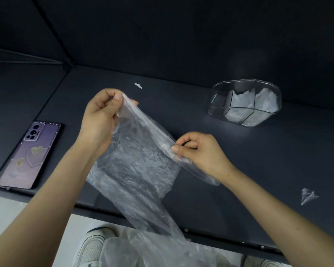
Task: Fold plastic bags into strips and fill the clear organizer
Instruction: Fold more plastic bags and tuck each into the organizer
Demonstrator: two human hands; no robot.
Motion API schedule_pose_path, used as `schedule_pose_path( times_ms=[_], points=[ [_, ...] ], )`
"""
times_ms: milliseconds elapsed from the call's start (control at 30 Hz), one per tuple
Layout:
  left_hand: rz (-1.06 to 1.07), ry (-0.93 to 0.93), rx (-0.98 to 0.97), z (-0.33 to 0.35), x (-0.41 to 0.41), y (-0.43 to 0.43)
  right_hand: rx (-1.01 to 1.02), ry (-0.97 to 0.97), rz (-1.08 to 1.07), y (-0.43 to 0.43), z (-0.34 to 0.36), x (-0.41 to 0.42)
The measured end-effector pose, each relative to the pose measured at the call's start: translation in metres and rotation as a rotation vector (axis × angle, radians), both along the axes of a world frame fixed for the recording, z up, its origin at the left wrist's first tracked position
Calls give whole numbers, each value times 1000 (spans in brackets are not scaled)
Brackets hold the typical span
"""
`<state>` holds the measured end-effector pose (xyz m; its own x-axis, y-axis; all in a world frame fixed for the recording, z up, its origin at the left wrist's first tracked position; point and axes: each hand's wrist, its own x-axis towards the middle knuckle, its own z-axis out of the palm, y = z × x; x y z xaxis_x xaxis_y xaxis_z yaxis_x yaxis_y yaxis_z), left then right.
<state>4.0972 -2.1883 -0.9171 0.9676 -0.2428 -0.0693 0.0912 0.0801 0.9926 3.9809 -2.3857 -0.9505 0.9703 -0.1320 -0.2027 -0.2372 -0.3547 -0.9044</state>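
A clear plastic bag [135,166] was held above the dark table [258,160], stretched between the two hands. Its upper edge was pinched at the higher, farther end by the left hand [99,120], the thumb pressed against curled fingers. The same edge was pinched lower and nearer by the right hand [199,151], between thumb and forefinger, with the other fingers curled in. Each grip was thus closed on the film. The rest of the bag was seen hanging past the table's near edge, down to a heap of crumpled plastic [143,251] beside a white shoe [93,247].

The clear organizer [245,105] was set well apart at the far right of the table, near the back wall. It was divided into compartments, and white folded bags [266,103] were seen in at least two of them. A small folded triangle of plastic [308,196] was laid on the table to the right of the right forearm. A purple phone [30,155] was placed face down at the left edge, and a small white scrap [138,85] was seen beyond the left hand.
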Motion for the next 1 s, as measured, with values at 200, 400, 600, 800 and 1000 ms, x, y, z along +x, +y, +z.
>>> schedule_pose_path(
  times_ms=[200, 400, 600, 800, 1000],
  points=[
    [-14, -5, 24, 0, -2, 0, -12, 170, 92, -6, 4, 4],
    [76, -58, 127, -13, -1, 3, -361, 13, 41, -12, 5, 2],
    [199, -331, 438, -29, -2, -4, -356, -93, -60, -24, 10, 7],
    [157, -446, 629, -47, 9, -15, -515, -138, -16, -48, 7, 29],
    [105, -120, 501, -71, 26, -40, -635, -97, -5, -80, 2, 59]
  ],
)
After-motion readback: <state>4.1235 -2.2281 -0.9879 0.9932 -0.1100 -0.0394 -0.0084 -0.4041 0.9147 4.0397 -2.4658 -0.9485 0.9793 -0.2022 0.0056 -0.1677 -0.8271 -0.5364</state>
